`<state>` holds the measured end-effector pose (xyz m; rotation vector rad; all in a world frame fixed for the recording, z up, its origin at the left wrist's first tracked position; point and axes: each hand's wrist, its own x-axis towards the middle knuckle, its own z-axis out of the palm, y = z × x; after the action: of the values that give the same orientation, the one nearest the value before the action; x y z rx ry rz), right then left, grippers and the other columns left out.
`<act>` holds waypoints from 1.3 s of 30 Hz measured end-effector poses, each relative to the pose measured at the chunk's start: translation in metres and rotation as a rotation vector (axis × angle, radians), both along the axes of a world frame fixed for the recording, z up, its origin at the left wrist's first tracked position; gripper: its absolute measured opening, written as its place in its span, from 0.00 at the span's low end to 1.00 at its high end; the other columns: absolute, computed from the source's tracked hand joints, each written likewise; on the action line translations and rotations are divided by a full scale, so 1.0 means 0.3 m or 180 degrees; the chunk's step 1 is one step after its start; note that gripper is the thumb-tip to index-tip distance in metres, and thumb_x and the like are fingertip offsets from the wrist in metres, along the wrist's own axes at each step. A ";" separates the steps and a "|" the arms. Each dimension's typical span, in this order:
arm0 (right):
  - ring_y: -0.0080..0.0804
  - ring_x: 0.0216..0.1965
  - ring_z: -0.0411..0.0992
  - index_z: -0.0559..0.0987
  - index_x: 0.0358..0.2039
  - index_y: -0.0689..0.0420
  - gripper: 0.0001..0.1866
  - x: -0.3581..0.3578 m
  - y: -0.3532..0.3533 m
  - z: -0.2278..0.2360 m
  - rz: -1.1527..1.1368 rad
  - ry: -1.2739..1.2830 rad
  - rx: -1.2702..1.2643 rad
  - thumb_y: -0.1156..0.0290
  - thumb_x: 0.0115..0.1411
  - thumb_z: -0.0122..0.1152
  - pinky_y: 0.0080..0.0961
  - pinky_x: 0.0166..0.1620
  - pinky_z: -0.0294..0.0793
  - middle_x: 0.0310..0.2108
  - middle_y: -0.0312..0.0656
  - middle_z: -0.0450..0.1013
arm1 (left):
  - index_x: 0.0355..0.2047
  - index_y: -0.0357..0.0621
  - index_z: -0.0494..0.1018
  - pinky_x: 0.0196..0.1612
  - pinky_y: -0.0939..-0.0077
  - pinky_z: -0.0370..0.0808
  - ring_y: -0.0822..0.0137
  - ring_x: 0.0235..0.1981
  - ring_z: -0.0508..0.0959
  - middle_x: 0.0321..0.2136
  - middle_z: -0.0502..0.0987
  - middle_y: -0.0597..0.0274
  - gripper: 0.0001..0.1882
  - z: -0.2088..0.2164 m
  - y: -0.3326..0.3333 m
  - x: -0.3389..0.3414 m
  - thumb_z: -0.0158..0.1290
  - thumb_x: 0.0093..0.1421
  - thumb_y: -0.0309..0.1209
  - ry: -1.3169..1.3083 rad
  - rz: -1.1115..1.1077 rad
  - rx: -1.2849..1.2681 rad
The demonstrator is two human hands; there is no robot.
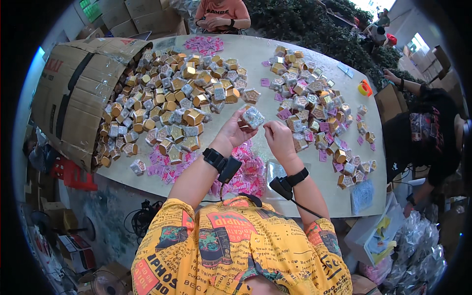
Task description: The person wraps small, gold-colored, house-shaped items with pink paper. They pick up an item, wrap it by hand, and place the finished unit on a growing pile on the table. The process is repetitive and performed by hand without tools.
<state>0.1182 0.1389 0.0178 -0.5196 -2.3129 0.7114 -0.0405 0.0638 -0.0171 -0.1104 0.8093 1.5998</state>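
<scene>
My left hand [235,130] is closed round a small glittery silver box [253,118] and holds it up over the middle of the table. Just to its right, my right hand [279,139] has its fingers pinched together near the box; whatever they hold, if anything, is too small to make out. Below my hands lies a heap of pink printed packets [246,172], partly hidden by my left forearm. A large pile of gold and silvery faceted boxes [172,91] spreads to the left, many with a clear, shiny wrap. More such boxes, mixed with pink packets, form a second pile [314,103] on the right.
A big cardboard carton [73,93] lies on its side at the table's left. Another pink packet heap [204,45] sits at the far edge. An orange tape roll [365,88] rests at the right. One person sits opposite; another in black stands at the right edge.
</scene>
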 end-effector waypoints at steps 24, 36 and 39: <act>0.50 0.29 0.71 0.73 0.26 0.63 0.04 0.012 -0.019 -0.012 -0.0096 -0.0133 0.0114 0.75 0.54 0.53 0.40 0.34 0.70 0.25 0.52 0.71 | 0.43 0.36 0.67 0.41 0.67 0.78 0.63 0.36 0.75 0.35 0.71 0.56 0.28 -0.021 -0.025 0.035 0.57 0.53 0.49 0.0051 0.0038 -0.0011; 0.48 0.29 0.72 0.72 0.26 0.63 0.03 0.014 -0.014 -0.024 -0.0135 -0.0375 0.0248 0.77 0.51 0.54 0.39 0.33 0.70 0.24 0.50 0.71 | 0.39 0.38 0.69 0.41 0.65 0.77 0.63 0.36 0.76 0.33 0.74 0.59 0.24 -0.031 -0.023 0.047 0.57 0.54 0.48 0.0342 0.0205 -0.0097; 0.49 0.30 0.72 0.72 0.26 0.63 0.04 0.015 -0.013 -0.030 -0.0144 -0.0345 0.0230 0.76 0.51 0.55 0.38 0.33 0.70 0.24 0.50 0.71 | 0.37 0.40 0.70 0.42 0.65 0.76 0.63 0.37 0.76 0.33 0.75 0.59 0.23 -0.033 -0.021 0.047 0.57 0.53 0.48 0.0365 0.0198 -0.0100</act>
<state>0.1226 0.1351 0.0088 -0.5885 -2.4095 0.5890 -0.0263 0.0576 -0.0271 -0.0671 0.9277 1.6640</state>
